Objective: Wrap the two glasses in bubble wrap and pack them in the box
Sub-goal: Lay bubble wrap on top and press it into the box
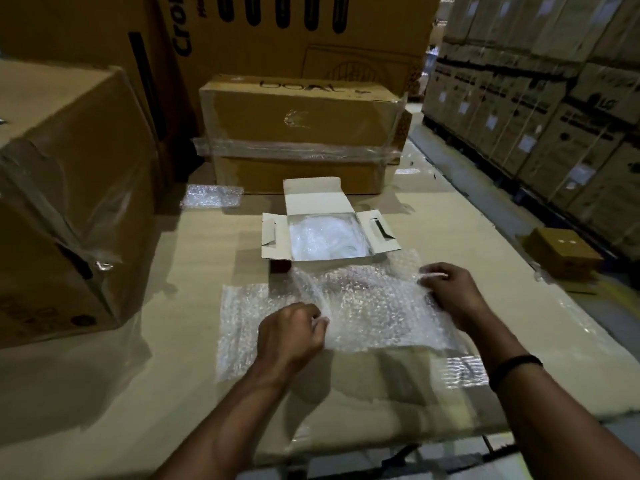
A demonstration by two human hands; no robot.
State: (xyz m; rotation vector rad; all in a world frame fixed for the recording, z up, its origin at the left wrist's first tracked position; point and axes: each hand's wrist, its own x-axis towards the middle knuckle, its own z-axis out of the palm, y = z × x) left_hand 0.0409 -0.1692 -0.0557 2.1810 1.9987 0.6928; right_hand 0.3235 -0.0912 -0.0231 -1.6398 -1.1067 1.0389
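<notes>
Bubble wrap (363, 317) lay on the tabletop (180, 393), just in front of the open white box (311, 197), with its far part folded up. The left hand (291, 332) pinched the fold's near edge with curled fingers. The right hand (450, 292) gripped the sheet's right side. Inside the box sat a bundle (325, 237) in similar wrapping. What either wrapping held could not be told.
</notes>
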